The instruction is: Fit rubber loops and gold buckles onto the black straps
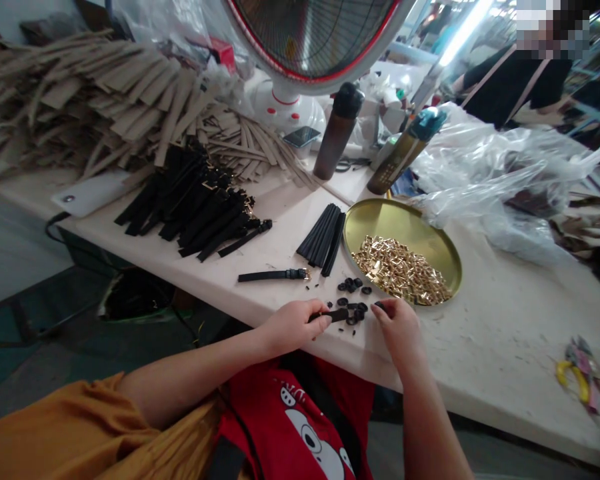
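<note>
Left forearm (200, 373) in diagonally from lower left, left grip (297, 324) pinched, pointing right. Right forearm (425, 400) up from below, right grip (401, 325) pinched, angled left. Grips near, not touching.

Free rm btwn tray (425, 230), pliers (582, 367)

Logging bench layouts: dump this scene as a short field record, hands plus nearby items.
left_hand: left hand holds a black strap
right_hand: right hand appears to pinch a small black piece
loops: black loops loose near both hands
tray: round tray, holding gold-coloured buckles
strips: flat black strips beside tray, on its left
buckled_strap: buckled strap lying singly left of loops
fan: fan at back of bench
</note>
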A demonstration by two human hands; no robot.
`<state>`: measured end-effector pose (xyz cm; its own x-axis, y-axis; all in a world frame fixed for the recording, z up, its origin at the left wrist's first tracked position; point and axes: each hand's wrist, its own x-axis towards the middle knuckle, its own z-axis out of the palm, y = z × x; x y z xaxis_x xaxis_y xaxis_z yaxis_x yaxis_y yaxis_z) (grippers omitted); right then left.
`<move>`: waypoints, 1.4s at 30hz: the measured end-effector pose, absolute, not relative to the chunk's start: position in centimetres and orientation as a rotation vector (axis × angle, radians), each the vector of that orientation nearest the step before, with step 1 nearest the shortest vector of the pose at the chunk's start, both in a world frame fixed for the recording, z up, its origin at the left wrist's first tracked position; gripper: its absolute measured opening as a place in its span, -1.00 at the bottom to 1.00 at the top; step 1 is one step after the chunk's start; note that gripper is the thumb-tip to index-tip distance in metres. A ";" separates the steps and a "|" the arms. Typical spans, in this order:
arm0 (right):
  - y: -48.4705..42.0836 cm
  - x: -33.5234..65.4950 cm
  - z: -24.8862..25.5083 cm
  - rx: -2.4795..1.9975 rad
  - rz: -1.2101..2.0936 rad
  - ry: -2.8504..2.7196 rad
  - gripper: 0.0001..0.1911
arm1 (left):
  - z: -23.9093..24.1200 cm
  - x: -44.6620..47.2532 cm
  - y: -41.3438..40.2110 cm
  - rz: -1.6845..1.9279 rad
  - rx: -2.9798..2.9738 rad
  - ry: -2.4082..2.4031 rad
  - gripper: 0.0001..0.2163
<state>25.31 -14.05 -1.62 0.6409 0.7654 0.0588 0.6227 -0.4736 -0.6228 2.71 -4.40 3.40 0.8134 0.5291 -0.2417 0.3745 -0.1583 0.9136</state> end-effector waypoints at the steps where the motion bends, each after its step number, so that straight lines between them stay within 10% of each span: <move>1: -14.2 24.8 -1.1 -2.171 0.389 -1.001 -0.74 | 3.6 2.6 -4.6 0.189 1.811 0.700 -0.76; 7: -14.6 18.9 1.9 -1.497 0.943 -0.560 -0.69 | 4.5 2.7 -5.4 0.340 1.908 0.715 -0.73; 42: -14.9 14.0 0.9 -1.310 1.003 -0.457 -0.70 | 4.0 1.8 -4.6 0.137 1.459 0.618 -0.82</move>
